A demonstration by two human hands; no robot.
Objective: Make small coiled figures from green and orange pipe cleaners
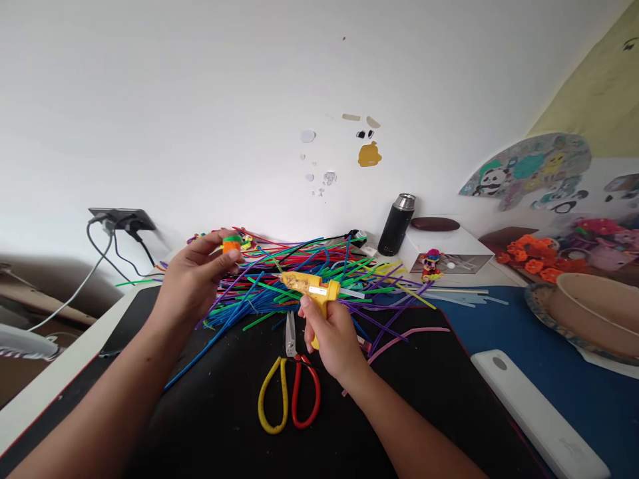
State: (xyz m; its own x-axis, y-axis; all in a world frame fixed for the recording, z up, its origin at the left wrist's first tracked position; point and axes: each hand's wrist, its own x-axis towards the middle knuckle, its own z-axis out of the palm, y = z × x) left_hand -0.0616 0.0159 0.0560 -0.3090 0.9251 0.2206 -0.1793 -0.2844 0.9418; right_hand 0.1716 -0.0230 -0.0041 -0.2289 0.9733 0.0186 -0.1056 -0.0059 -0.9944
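Pinched in the fingers of my left hand is a small orange piece with a green top; its exact kind is unclear. My right hand grips the handle of a yellow hot glue gun, whose nozzle points left toward the small piece without touching it. A whitish glue stick sticks out of the gun's back end. Below the gun, scissors with one yellow and one red handle lie on the black mat. A spread of coloured pipe cleaners lies behind both hands.
A black thermos stands by the wall, beside a white box with a small colourful figure. At right are a long white case, a round basket and orange pieces. A power strip sits at left.
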